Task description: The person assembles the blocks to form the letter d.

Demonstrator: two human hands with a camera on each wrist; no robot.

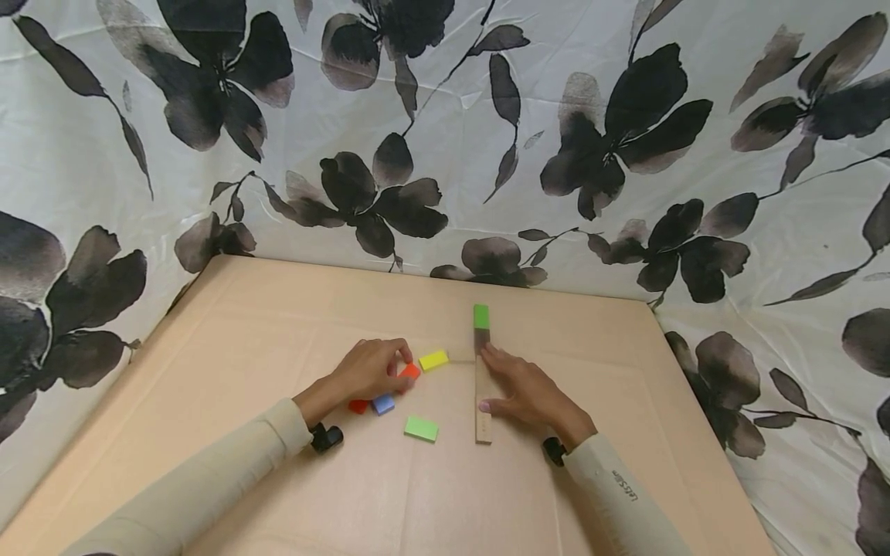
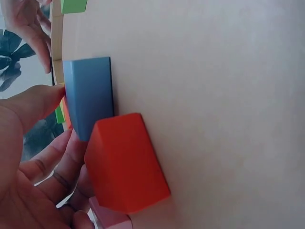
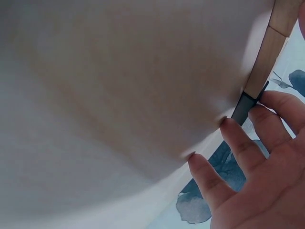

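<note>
My left hand [image 1: 368, 369] pinches an orange-red block [image 1: 410, 371] between thumb and fingers; in the left wrist view most of it hides behind a blue block [image 2: 90, 95]. A red block [image 2: 126, 164] lies against the blue one, just under the palm. A straight row of blocks runs away from me: plain wood [image 1: 483, 425] nearest, then a dark brown block [image 1: 481, 337], and a green block [image 1: 481, 316] at the far end. Along the row's right side, my right hand [image 1: 524, 386] touches it with extended fingers, some fingertips resting on the tabletop.
A yellow block [image 1: 434, 360] lies just beyond the left fingertips. Nearer me is a light green block [image 1: 421, 429], between the hands. Part of a pink block [image 2: 110, 215] shows below the red one. A floral cloth [image 1: 431, 116] hangs behind the table [image 1: 278, 309].
</note>
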